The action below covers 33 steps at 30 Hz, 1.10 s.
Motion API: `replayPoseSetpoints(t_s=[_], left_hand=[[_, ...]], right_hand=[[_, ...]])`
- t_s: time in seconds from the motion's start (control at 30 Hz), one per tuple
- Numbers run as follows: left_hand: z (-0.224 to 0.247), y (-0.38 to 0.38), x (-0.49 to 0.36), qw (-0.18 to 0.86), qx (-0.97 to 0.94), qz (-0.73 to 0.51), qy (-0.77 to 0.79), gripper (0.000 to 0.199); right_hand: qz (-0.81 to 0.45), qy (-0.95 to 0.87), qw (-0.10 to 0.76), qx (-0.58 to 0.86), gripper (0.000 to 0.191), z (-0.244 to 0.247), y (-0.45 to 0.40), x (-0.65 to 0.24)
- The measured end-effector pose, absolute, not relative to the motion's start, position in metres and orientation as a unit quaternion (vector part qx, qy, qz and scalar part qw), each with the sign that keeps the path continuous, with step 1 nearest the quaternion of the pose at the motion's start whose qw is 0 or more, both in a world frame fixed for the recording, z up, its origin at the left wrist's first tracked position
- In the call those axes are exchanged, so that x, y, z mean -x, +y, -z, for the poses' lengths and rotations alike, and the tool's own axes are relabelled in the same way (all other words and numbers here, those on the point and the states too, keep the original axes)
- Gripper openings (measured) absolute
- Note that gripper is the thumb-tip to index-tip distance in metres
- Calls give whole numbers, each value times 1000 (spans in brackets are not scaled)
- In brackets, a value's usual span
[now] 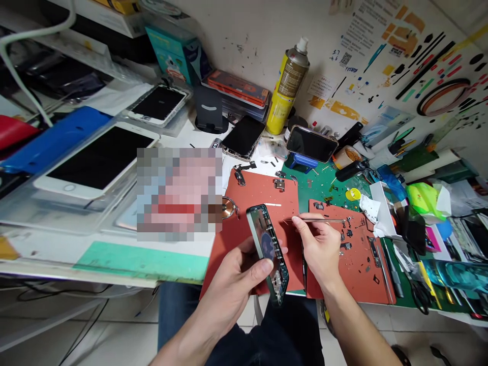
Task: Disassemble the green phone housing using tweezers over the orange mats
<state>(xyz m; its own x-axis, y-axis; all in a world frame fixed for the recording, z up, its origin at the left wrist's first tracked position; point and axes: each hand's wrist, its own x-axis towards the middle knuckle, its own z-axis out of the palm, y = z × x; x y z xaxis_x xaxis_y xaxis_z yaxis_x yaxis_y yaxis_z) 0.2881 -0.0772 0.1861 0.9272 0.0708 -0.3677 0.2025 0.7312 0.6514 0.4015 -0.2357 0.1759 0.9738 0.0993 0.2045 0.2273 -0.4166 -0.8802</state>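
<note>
My left hand (244, 274) grips an opened phone housing (267, 246) by its long edges, tilted up above the red mat (244, 198). Its inside faces right, with a dark round coil area in the middle and small metal parts along the frame. My right hand (322, 249) pinches slim metal tweezers (320, 220), which lie almost level. Their thin end points left, a little apart from the housing. Below and to the right, a second red mat (358, 284) carries small screws and phone parts (346, 234). A copper-coloured coil (227, 208) rests left of the housing.
White phone (99, 160) and other screens lie at left, beside a pixelated patch. A yellow spray can (287, 86) stands at the back. Another phone (312, 144) leans on a blue stand. Scissors (418, 297) and tools crowd the right edge of the green mat (316, 178).
</note>
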Motion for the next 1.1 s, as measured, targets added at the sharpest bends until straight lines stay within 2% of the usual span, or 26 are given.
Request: replayPoseSetpoints(t_s=[0.27,0.5,1.1], left_hand=[[-179,-76,-287,906,-377,47,185,40],[-182,-77,-287,910,-368,55,184,52],[-186,-78,-286,915,-357,41,183,45]], right_hand=[[64,-106,518,847,29,-174,-236,-402],[77,-113,521,842,28,-177,-234,-403],[92,-136,497,852,25,-173,-239,-402]])
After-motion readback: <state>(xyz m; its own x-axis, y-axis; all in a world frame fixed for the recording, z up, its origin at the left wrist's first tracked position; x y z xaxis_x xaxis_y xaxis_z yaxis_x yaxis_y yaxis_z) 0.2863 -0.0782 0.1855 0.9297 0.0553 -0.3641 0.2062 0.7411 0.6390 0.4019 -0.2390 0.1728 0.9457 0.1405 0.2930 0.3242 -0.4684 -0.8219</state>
